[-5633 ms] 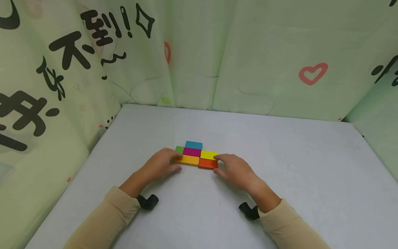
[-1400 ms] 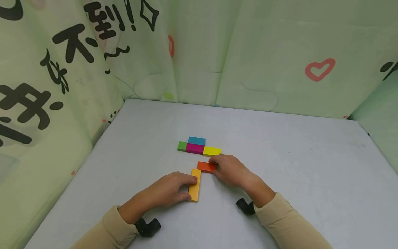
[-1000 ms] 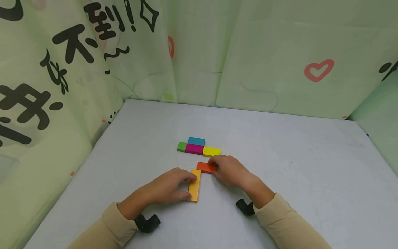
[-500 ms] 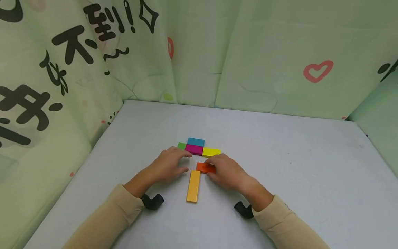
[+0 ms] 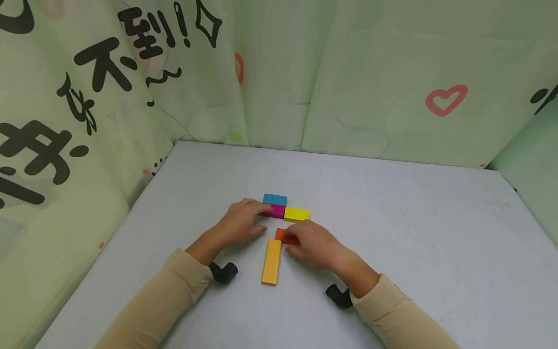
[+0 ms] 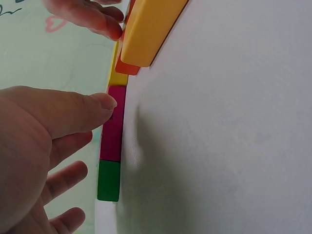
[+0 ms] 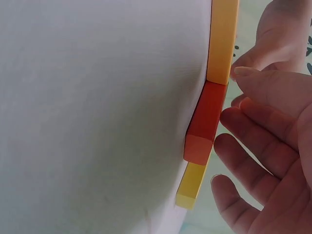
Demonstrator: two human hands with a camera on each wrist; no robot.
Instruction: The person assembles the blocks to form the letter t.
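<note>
My left hand (image 5: 239,222) hovers with fingers spread at the magenta block (image 5: 276,212), its fingertips overlapping that block in the head view. Beside the magenta block, the green block (image 6: 108,180) shows in the left wrist view but is mostly hidden by the hand from above. Blue (image 5: 275,199) and yellow (image 5: 297,214) blocks adjoin the magenta one. My right hand (image 5: 316,246) lies over the orange-red block (image 5: 279,234), fingers loosely bent along its top, not wrapped round it. Nearer me, the long amber block (image 5: 271,261) points lengthwise toward me, its far end at the orange-red block.
All the blocks lie flat on a white table (image 5: 414,252). A pale green curtain (image 5: 370,87) with printed characters and hearts stands behind the table and along its sides. A black wrist mount (image 5: 224,273) sits under each cuff.
The amber and orange-red blocks came away from the group toward me, the amber one turned lengthwise. My left hand then left the amber block for the magenta one. My right hand shifted slightly left.
</note>
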